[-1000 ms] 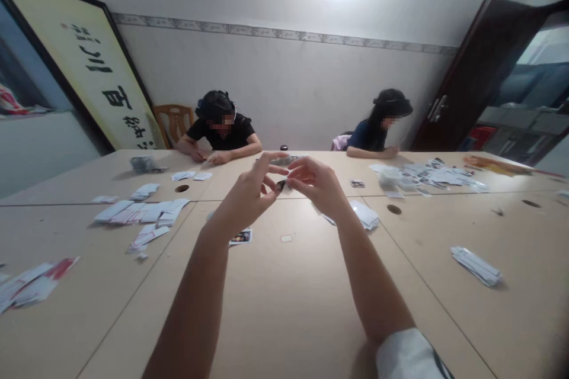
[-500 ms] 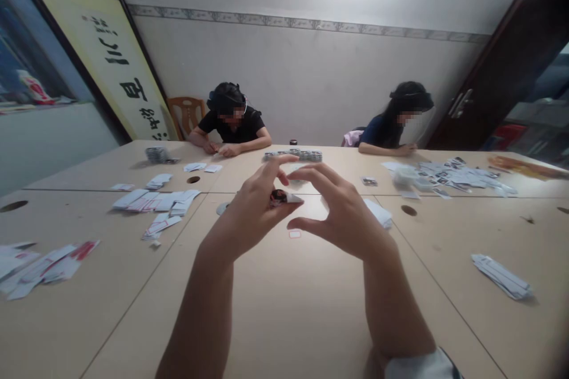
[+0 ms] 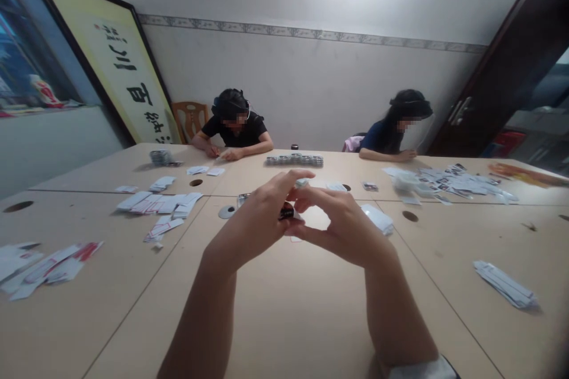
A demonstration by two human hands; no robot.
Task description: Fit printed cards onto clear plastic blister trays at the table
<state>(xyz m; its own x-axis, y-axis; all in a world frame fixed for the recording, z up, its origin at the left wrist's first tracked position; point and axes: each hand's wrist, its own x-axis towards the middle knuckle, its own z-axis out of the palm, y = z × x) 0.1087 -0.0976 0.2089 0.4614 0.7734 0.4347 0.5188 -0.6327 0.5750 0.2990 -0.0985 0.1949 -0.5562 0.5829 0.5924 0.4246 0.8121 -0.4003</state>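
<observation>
My left hand is closed around a small dark printed packet with a white tip, above the middle of the table. From the other side my right hand meets it, thumb and fingers pinched at the white tip. Most of the packet is hidden by my fingers, so its exact kind does not show. A red-framed white label lies on the table just under my hands. Beyond my left wrist is a round grey disc, and a white paper stack lies past my right hand.
White paper slips lie in piles at left, near left and right. Small stacked packs line the far side. Two people sit opposite, one left, one right beside scattered cards. The table has cable holes.
My right hand has moved left and its fingers have closed onto the packet's white tip. The left hand still holds the packet. The view has tilted slightly.
</observation>
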